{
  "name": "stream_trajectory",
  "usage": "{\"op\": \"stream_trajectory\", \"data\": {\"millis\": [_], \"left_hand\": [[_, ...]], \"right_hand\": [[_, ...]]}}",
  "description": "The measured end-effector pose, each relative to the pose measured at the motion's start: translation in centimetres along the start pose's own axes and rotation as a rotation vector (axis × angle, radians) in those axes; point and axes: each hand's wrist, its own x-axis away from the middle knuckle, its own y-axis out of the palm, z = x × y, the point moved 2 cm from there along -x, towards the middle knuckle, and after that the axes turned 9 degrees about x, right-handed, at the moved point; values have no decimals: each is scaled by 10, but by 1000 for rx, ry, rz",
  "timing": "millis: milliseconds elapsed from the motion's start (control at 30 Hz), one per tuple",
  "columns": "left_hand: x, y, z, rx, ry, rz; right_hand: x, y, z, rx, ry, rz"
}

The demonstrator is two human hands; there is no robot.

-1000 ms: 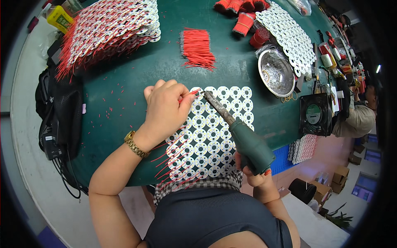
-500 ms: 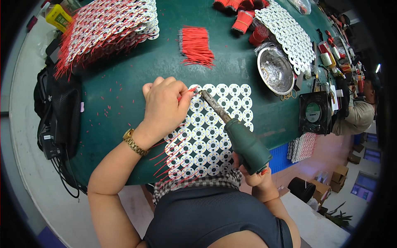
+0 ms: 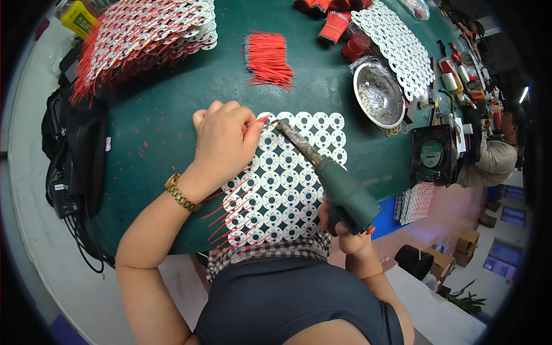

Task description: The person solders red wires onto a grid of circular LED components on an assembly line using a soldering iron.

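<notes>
Since 1 second ago, both of my hands have crept toward the top-left corner of the white panel of round disc-shaped circuit boards (image 3: 287, 172), which lies flat on the dark green table top (image 3: 167, 115) just in front of my body. Left hand (image 3: 221, 144): resting on the panel's upper-left part, fingers curled and pressed together, pinching 1 thin red wire (image 3: 257, 122) whose free end points at the corner board. Right hand (image 3: 344, 225): closed around the grip of a dark green soldering iron (image 3: 328, 175), with the grey metal tip sitting at that same corner, just beside the wire end; contact cannot be told. Red leads fan out from the panel's lower-left edge. Loose bundle of cut red wires (image 3: 269, 57): on the table beyond the panel, well apart. Heap of wired white boards (image 3: 144, 34): far left. Round shiny metal bowl (image 3: 378, 95): to the right of the panel. Second white panel (image 3: 397, 46): beyond the bowl. Small black fan (image 3: 432, 155): at the right table edge. Gold wristwatch (image 3: 180, 192): on my left wrist.
</notes>
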Motion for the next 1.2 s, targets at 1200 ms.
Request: {"op": "stream_trajectory", "data": {"millis": [1200], "left_hand": [[21, -5, 14, 17, -72, 33]], "right_hand": [[6, -5, 4, 122, -85, -139]]}}
